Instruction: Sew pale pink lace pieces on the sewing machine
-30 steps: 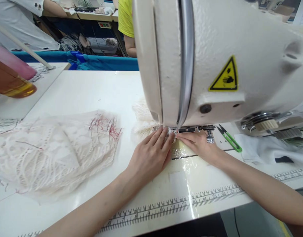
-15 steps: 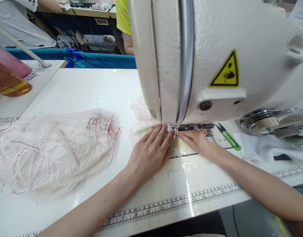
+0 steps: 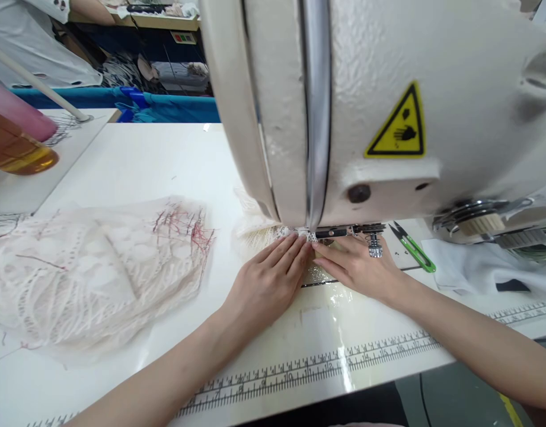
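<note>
A piece of cream lace (image 3: 257,233) lies beneath the sewing machine (image 3: 383,112), partly hidden by the machine head. My left hand (image 3: 273,279) rests flat on the near edge of this lace, its fingers stretched toward the presser foot. Just right of the needle area, my right hand (image 3: 364,264) lies low on the bed with its fingers extended and somewhat apart. Some of its fingers pass behind the metal attachment (image 3: 335,232), and any cloth under them is hard to see. Both hands' fingertips almost meet.
More cream lace with red thread ends (image 3: 99,276) lies at the left. Green thread snips (image 3: 414,248) and white cloth (image 3: 481,261) are at the right. A printed ruler (image 3: 308,373) runs along the table's front edge. A person in white (image 3: 19,47) is across the table.
The machine head appears farther left in view, hiding the yellow sleeve behind it. My left fingertips are slightly nearer me, and my right fingers have spread apart somewhat.
</note>
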